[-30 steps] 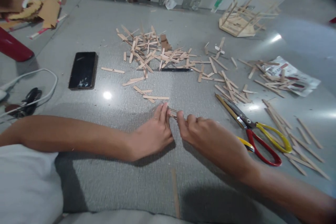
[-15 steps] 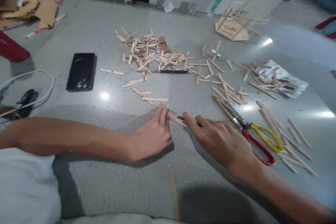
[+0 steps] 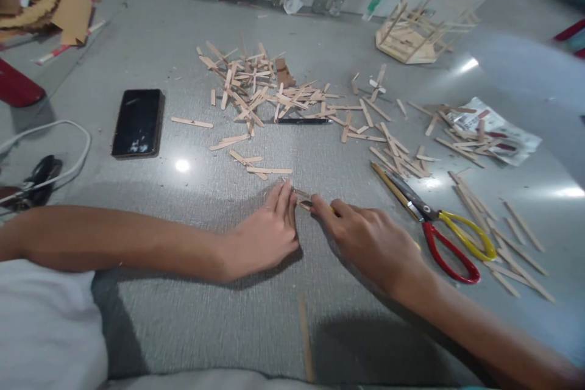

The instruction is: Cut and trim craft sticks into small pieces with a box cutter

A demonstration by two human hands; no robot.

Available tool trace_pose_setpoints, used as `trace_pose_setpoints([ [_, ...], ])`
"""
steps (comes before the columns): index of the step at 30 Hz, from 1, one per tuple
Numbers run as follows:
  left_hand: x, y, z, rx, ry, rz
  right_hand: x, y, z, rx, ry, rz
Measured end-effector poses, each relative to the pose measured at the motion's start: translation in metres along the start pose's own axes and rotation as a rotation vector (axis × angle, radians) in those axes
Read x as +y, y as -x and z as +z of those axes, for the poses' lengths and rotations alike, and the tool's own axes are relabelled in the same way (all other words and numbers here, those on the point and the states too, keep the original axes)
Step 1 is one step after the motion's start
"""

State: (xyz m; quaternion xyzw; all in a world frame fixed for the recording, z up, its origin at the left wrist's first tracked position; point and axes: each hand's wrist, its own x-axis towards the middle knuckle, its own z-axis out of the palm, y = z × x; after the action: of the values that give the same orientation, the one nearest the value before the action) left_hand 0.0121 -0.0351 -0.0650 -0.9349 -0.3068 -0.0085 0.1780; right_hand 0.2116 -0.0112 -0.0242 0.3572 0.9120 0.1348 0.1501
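Note:
Pinched at the table, my left hand (image 3: 267, 234) holds down a small wooden craft stick (image 3: 303, 205), whose right part sticks out past the fingertips. Closed around a slim cutter knife (image 3: 335, 212) with a yellow handle, my right hand (image 3: 370, 241) rests close by on the right. Its dark blade lies on or against the stick; exact contact cannot be made out. Most of the handle is hidden in the palm. Just above my fingers lie a few loose craft sticks (image 3: 269, 170). To the right of my right hand are scissors (image 3: 427, 213) with one red and one yellow handle.
A heap of craft sticks (image 3: 256, 82) spreads across the table, with a black pen (image 3: 305, 121) below it. A phone (image 3: 138, 123) lies left. Further back right stands a stick frame (image 3: 406, 42). A plastic packet (image 3: 516, 143) lies under sticks at right.
My right hand has slid slightly left along the stick with the knife, nearer my left fingertips. My left hand keeps its pinch. The whole view has shifted a little.

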Motion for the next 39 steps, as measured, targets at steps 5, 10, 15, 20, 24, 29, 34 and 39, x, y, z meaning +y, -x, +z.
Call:
trace_pose_setpoints([
  [5,0.000,0.000,0.001,0.040,0.021,0.010,-0.008,-0.003,-0.014,0.046,0.106,-0.030],
  [10,-0.002,0.001,-0.001,0.023,0.035,0.044,-0.010,-0.016,-0.035,-0.038,0.178,-0.082],
  [15,0.001,-0.001,0.002,-0.022,0.030,0.027,0.002,-0.025,-0.042,-0.023,0.189,-0.239],
  [20,0.004,-0.004,0.000,-0.089,0.004,-0.024,0.004,-0.020,-0.036,0.017,0.249,-0.279],
  [24,0.003,-0.004,-0.002,-0.100,0.013,-0.013,0.002,-0.015,-0.033,0.044,0.215,-0.225],
  [29,-0.001,-0.002,0.000,-0.047,0.025,-0.009,0.007,-0.018,-0.032,0.013,0.153,-0.234],
  [34,-0.001,-0.001,0.001,-0.040,0.005,0.024,0.010,-0.027,-0.037,0.015,0.050,-0.265],
  [39,0.000,-0.002,0.004,-0.042,0.025,0.024,0.011,-0.030,-0.040,0.024,0.005,-0.279],
])
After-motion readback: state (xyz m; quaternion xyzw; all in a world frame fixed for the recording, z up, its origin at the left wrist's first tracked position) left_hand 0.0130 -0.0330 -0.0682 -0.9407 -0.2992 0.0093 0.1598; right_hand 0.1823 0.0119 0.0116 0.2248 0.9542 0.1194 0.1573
